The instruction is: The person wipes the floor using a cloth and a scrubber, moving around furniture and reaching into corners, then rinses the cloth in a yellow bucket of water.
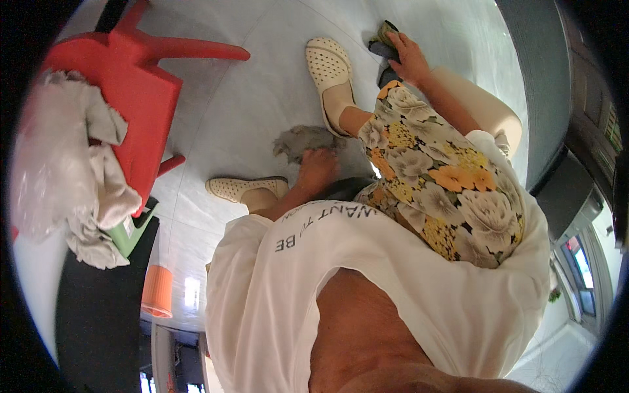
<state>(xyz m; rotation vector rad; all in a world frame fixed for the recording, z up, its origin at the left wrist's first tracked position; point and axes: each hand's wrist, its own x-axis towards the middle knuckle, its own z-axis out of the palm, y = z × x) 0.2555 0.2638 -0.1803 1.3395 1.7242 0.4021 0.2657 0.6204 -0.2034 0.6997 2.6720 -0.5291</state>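
My left hand [317,172] is down by the floor between my feet, its fingers closed on a crumpled grey cloth [302,140]. The hand is slightly blurred. Farther out, on the right, my right hand [410,59] grips a dark shoe or slipper with an olive-green part [385,38]. Another dark piece of footwear [388,77] lies just below that hand, partly hidden by my floral trouser leg [442,172]. My cream perforated shoes [329,61] stand on the grey tiled floor [236,108], either side of the cloth.
A red plastic stool or chair [142,93] stands at left, carrying grey cloths [115,177] and a clear plastic bag [54,162]. Beside it are a green box [130,236], a black surface [98,309] and an orange bin [157,290]. A dark panel [540,73] rises at right.
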